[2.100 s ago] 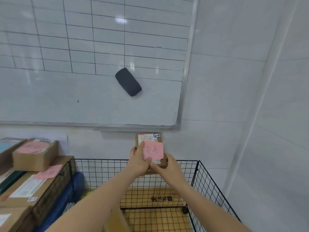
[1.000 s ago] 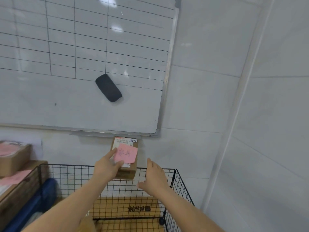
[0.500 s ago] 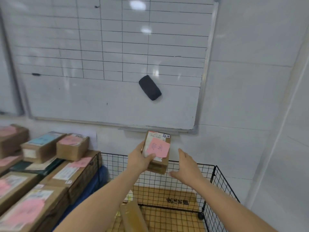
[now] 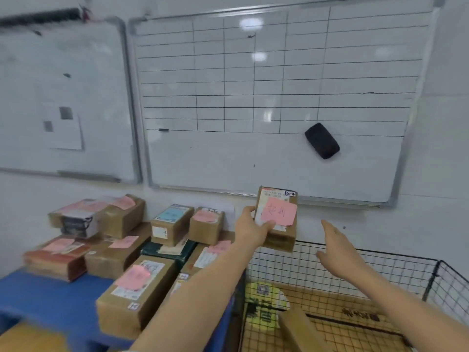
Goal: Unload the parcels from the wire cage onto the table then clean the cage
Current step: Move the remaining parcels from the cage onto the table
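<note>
My left hand (image 4: 251, 228) grips a small brown parcel (image 4: 278, 221) with a pink note, held in the air above the left back corner of the black wire cage (image 4: 380, 270). My right hand (image 4: 335, 246) hovers open to the right of the parcel, apart from it, fingers spread over the cage. Inside the cage lie a brown box (image 4: 299, 329) and a yellow-green packet (image 4: 266, 298) on a cardboard floor. The blue table (image 4: 50, 298) at the left carries several brown parcels (image 4: 137, 283) with pink notes.
Two whiteboards hang on the wall behind; a black eraser (image 4: 321, 141) sticks to the right one. A white tiled wall stands close behind the cage. A bare stretch of blue tabletop shows at the front left.
My right hand let go of the parcel and moved off to the right. My left hand alone carries it, and my view has swung left so the table's parcels show.
</note>
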The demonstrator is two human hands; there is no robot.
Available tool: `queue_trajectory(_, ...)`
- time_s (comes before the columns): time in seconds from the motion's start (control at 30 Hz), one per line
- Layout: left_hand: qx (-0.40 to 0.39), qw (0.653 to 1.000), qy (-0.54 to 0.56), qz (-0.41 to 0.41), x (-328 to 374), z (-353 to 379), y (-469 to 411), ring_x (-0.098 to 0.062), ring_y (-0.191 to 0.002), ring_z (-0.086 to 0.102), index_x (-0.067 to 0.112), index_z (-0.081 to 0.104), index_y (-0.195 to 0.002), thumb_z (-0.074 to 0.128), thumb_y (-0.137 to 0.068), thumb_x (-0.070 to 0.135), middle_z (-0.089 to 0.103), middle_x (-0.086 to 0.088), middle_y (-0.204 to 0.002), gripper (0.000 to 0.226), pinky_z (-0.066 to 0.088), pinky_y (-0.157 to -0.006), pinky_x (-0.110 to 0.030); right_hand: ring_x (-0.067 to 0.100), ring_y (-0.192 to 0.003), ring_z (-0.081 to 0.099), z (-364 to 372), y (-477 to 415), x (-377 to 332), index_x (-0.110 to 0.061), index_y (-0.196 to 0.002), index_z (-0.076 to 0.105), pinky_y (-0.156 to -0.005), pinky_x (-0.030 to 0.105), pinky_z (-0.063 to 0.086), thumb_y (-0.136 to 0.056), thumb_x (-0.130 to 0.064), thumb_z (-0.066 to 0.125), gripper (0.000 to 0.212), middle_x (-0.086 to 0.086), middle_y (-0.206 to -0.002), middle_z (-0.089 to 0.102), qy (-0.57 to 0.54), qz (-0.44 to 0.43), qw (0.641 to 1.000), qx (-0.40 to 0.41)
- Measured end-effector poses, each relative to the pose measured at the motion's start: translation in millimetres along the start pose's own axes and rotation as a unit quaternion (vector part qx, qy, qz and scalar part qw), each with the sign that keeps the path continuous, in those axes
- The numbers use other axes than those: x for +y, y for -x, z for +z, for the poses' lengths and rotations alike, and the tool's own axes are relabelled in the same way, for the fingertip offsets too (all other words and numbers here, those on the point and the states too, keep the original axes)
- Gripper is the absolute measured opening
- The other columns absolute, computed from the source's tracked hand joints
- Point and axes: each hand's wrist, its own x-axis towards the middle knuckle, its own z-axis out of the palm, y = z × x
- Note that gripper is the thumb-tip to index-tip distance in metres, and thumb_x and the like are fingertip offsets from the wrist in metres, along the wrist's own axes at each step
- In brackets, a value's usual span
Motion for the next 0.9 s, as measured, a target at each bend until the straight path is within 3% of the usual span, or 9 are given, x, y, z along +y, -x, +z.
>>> queue_trajectory(0.17, 0.006, 1.0, -0.014, 0.007, -35, -83, -13, -0.022, -0.118, 0.053, 0.021, 0.038, -0.137, 0.068, -0.086, 0.028, 0.052, -0.007, -0.133, 0.059, 0.044, -0.084, -0.026, 0.029, -0.135, 0.036, 28, 2, -83, -0.007, -0.152, 0.012, -0.107, 0.036, 0.037, -0.09, 0.0, 0.054, 0.075, 0.015, -0.15, 0.032, -0.035, 0.004, 0.999, 0.015)
queue_trajectory(0.5, 0.04, 0.998, -0.026, -0.037, -115, -213, -20, -0.02, -0.119, 0.053, 0.018, 0.044, -0.136, 0.071, -0.083, 0.029, 0.056, -0.005, -0.131, 0.06, 0.042, -0.091, -0.024, 0.025, -0.13, 0.041, 94, 5, -226, -0.011, -0.152, 0.014, -0.104, 0.032, 0.036, -0.093, -0.011, 0.055, 0.072, 0.009, -0.144, 0.041, -0.072, -0.08, 0.994, -0.017)
queue_trajectory(0.57, 0.041, 0.997, -0.016, -0.059, -132, -227, -18, -0.019, -0.117, 0.055, 0.019, 0.045, -0.134, 0.072, -0.083, 0.028, 0.057, -0.004, -0.13, 0.058, 0.045, -0.092, -0.026, 0.023, -0.122, 0.048, 108, 4, -243, -0.02, -0.152, 0.017, -0.101, 0.034, 0.042, -0.089, -0.014, 0.059, 0.075, 0.003, -0.138, 0.046, -0.081, -0.108, 0.991, -0.025)
queue_trajectory(0.63, 0.042, 0.996, -0.005, -0.073, -148, -238, -15, -0.019, -0.118, 0.055, 0.019, 0.046, -0.133, 0.073, -0.082, 0.026, 0.056, -0.004, -0.13, 0.058, 0.046, -0.095, -0.029, 0.016, -0.107, 0.056, 128, -4, -253, -0.032, -0.145, 0.027, -0.089, 0.036, 0.052, -0.081, -0.008, 0.054, 0.073, 0.001, -0.132, 0.053, -0.09, -0.131, 0.987, -0.034)
queue_trajectory(0.7, 0.038, 0.996, 0.003, -0.086, -161, -246, -13, -0.018, -0.117, 0.054, 0.018, 0.045, -0.134, 0.073, -0.082, 0.025, 0.055, -0.004, -0.131, 0.059, 0.047, -0.097, -0.03, 0.009, -0.099, 0.056, 135, 1, -269, -0.031, -0.139, 0.034, -0.083, 0.031, 0.053, -0.081, -0.007, 0.052, 0.065, -0.002, -0.125, 0.058, -0.087, -0.149, 0.984, -0.038)
queue_trajectory(0.8, 0.034, 0.994, 0.0, -0.106, -177, -254, -11, -0.019, -0.114, 0.055, 0.019, 0.045, -0.134, 0.073, -0.082, 0.028, 0.055, -0.004, -0.13, 0.06, 0.049, -0.096, -0.033, 0.01, -0.11, 0.052, 136, 13, -288, -0.021, -0.142, 0.033, -0.086, 0.019, 0.044, -0.087, -0.011, 0.059, 0.061, -0.003, -0.132, 0.051, -0.05, -0.158, 0.984, -0.07)
queue_trajectory(0.9, 0.038, 0.992, -0.017, -0.122, -187, -260, -14, -0.021, -0.117, 0.053, 0.018, 0.044, -0.136, 0.073, -0.081, 0.031, 0.054, -0.005, -0.132, 0.063, 0.048, -0.097, -0.034, 0.017, -0.132, 0.039, 138, 15, -294, -0.015, -0.15, 0.02, -0.102, 0.023, 0.034, -0.088, -0.014, 0.059, 0.073, 0.002, -0.147, 0.039, -0.048, -0.166, 0.98, -0.1)
